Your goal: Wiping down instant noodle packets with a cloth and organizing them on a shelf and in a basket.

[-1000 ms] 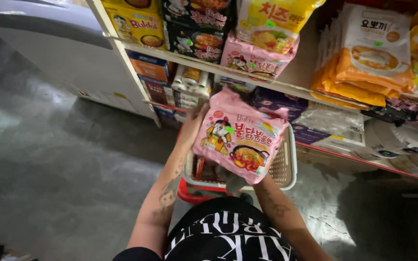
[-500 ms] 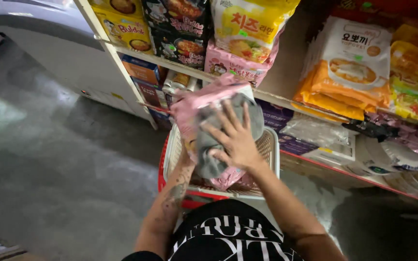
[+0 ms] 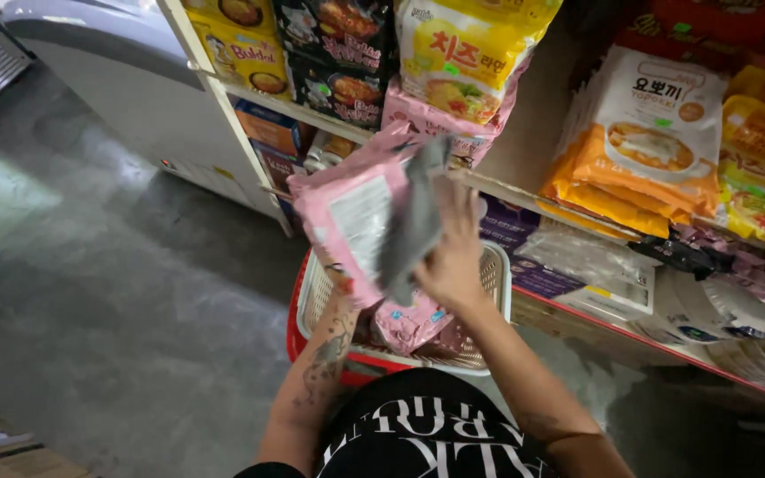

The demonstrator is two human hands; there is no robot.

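**Pink noodle multipack held above a basket at a shop shelf**

Head view, looking down, described from left to right. At far left, a white freezer cabinet stands on the grey floor, its top cut off by the frame edge. The left hand is almost wholly hidden behind the pink noodle pack; only the tattooed forearm shows, so the state of its fingers cannot be told. The pack is tilted, back side toward the camera, with a grey panel and a white label whose print is too blurred to make out. It is held above the white plastic basket, which sits inside a red basket; another pink pack lies inside, partly covered. The right hand rests against the right edge of the raised pack, fingers stretched and pressed close together along it. Behind, the shelf carries yellow, black and orange noodle bags, several cropped at the top and right edges.
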